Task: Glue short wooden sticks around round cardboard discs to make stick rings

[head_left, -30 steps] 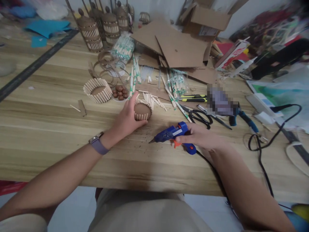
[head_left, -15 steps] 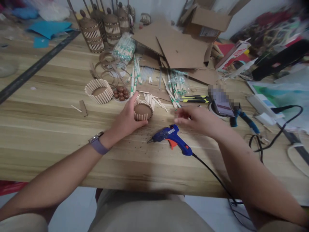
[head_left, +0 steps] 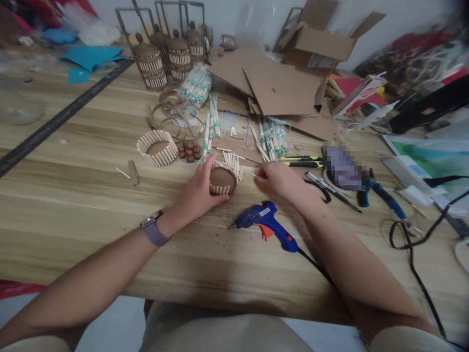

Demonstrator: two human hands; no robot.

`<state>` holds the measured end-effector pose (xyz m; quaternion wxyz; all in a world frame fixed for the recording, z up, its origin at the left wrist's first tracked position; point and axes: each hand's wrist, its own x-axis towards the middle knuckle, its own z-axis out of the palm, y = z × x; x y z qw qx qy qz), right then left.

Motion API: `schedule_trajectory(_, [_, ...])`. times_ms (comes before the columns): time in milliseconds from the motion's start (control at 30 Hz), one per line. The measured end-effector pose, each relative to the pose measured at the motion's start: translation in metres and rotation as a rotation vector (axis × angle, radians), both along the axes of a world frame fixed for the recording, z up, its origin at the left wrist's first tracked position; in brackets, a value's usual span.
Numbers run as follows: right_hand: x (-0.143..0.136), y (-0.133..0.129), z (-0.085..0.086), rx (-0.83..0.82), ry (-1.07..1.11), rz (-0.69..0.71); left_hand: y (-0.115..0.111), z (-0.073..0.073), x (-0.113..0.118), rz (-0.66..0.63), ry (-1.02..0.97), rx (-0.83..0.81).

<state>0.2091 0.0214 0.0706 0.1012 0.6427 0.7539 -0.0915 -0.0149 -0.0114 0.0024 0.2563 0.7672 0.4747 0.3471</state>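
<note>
My left hand (head_left: 198, 188) curves around the left side of a round cardboard base (head_left: 223, 179), thumb in front and fingers behind. Short wooden sticks stand upright along its front edge. My right hand (head_left: 273, 178) is closed in a pinch, with the pale tip of a short wooden stick (head_left: 254, 175) poking out from the fingertips. Behind the base lies a loose pile of cut sticks (head_left: 231, 162). Below my right hand a blue hot glue gun (head_left: 269, 222) with an orange trigger rests on its side, nozzle pointing left.
To the left stand a finished stick ring (head_left: 157, 147) and a dish of brown beads (head_left: 189, 150). Wrapped sticks (head_left: 274, 139), a yellow-black cutter (head_left: 302, 161), tweezers (head_left: 333, 190) and blue-handled pliers (head_left: 384, 198) lie beyond. Cardboard sheets (head_left: 286, 93) and stick lanterns (head_left: 148, 63) are at the back.
My right hand has moved left toward the stick pile and closed on a short stick, uncovering the tweezers. My left hand still holds the base. The view has shifted slightly.
</note>
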Motion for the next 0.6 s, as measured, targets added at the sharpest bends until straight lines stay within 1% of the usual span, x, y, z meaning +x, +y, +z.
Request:
schedule_trajectory(67, [0.003,-0.001,0.002,0.007,0.011,0.02,0.0,0.0,0.0,0.002,-0.002,-0.002])
schedule_trajectory(133, [0.007,-0.001,0.004,0.022,0.068,0.054,-0.001,0.0,0.0,-0.004,0.001,-0.001])
schedule_trajectory(333, [0.011,-0.007,0.012,0.106,0.457,0.254,0.001,-0.001,0.0,-0.016,0.008,0.019])
schedule_trajectory(433, [0.008,-0.014,0.015,0.057,0.599,0.385,0.002,-0.001,-0.001,-0.036,0.004,0.02])
schedule_trajectory(533, [0.002,-0.018,0.014,0.009,0.643,0.495,0.003,-0.001,-0.002,-0.054,-0.009,0.026])
schedule_trajectory(600, [-0.002,-0.02,0.011,0.001,0.648,0.538,0.003,-0.002,-0.002,-0.059,-0.015,0.028])
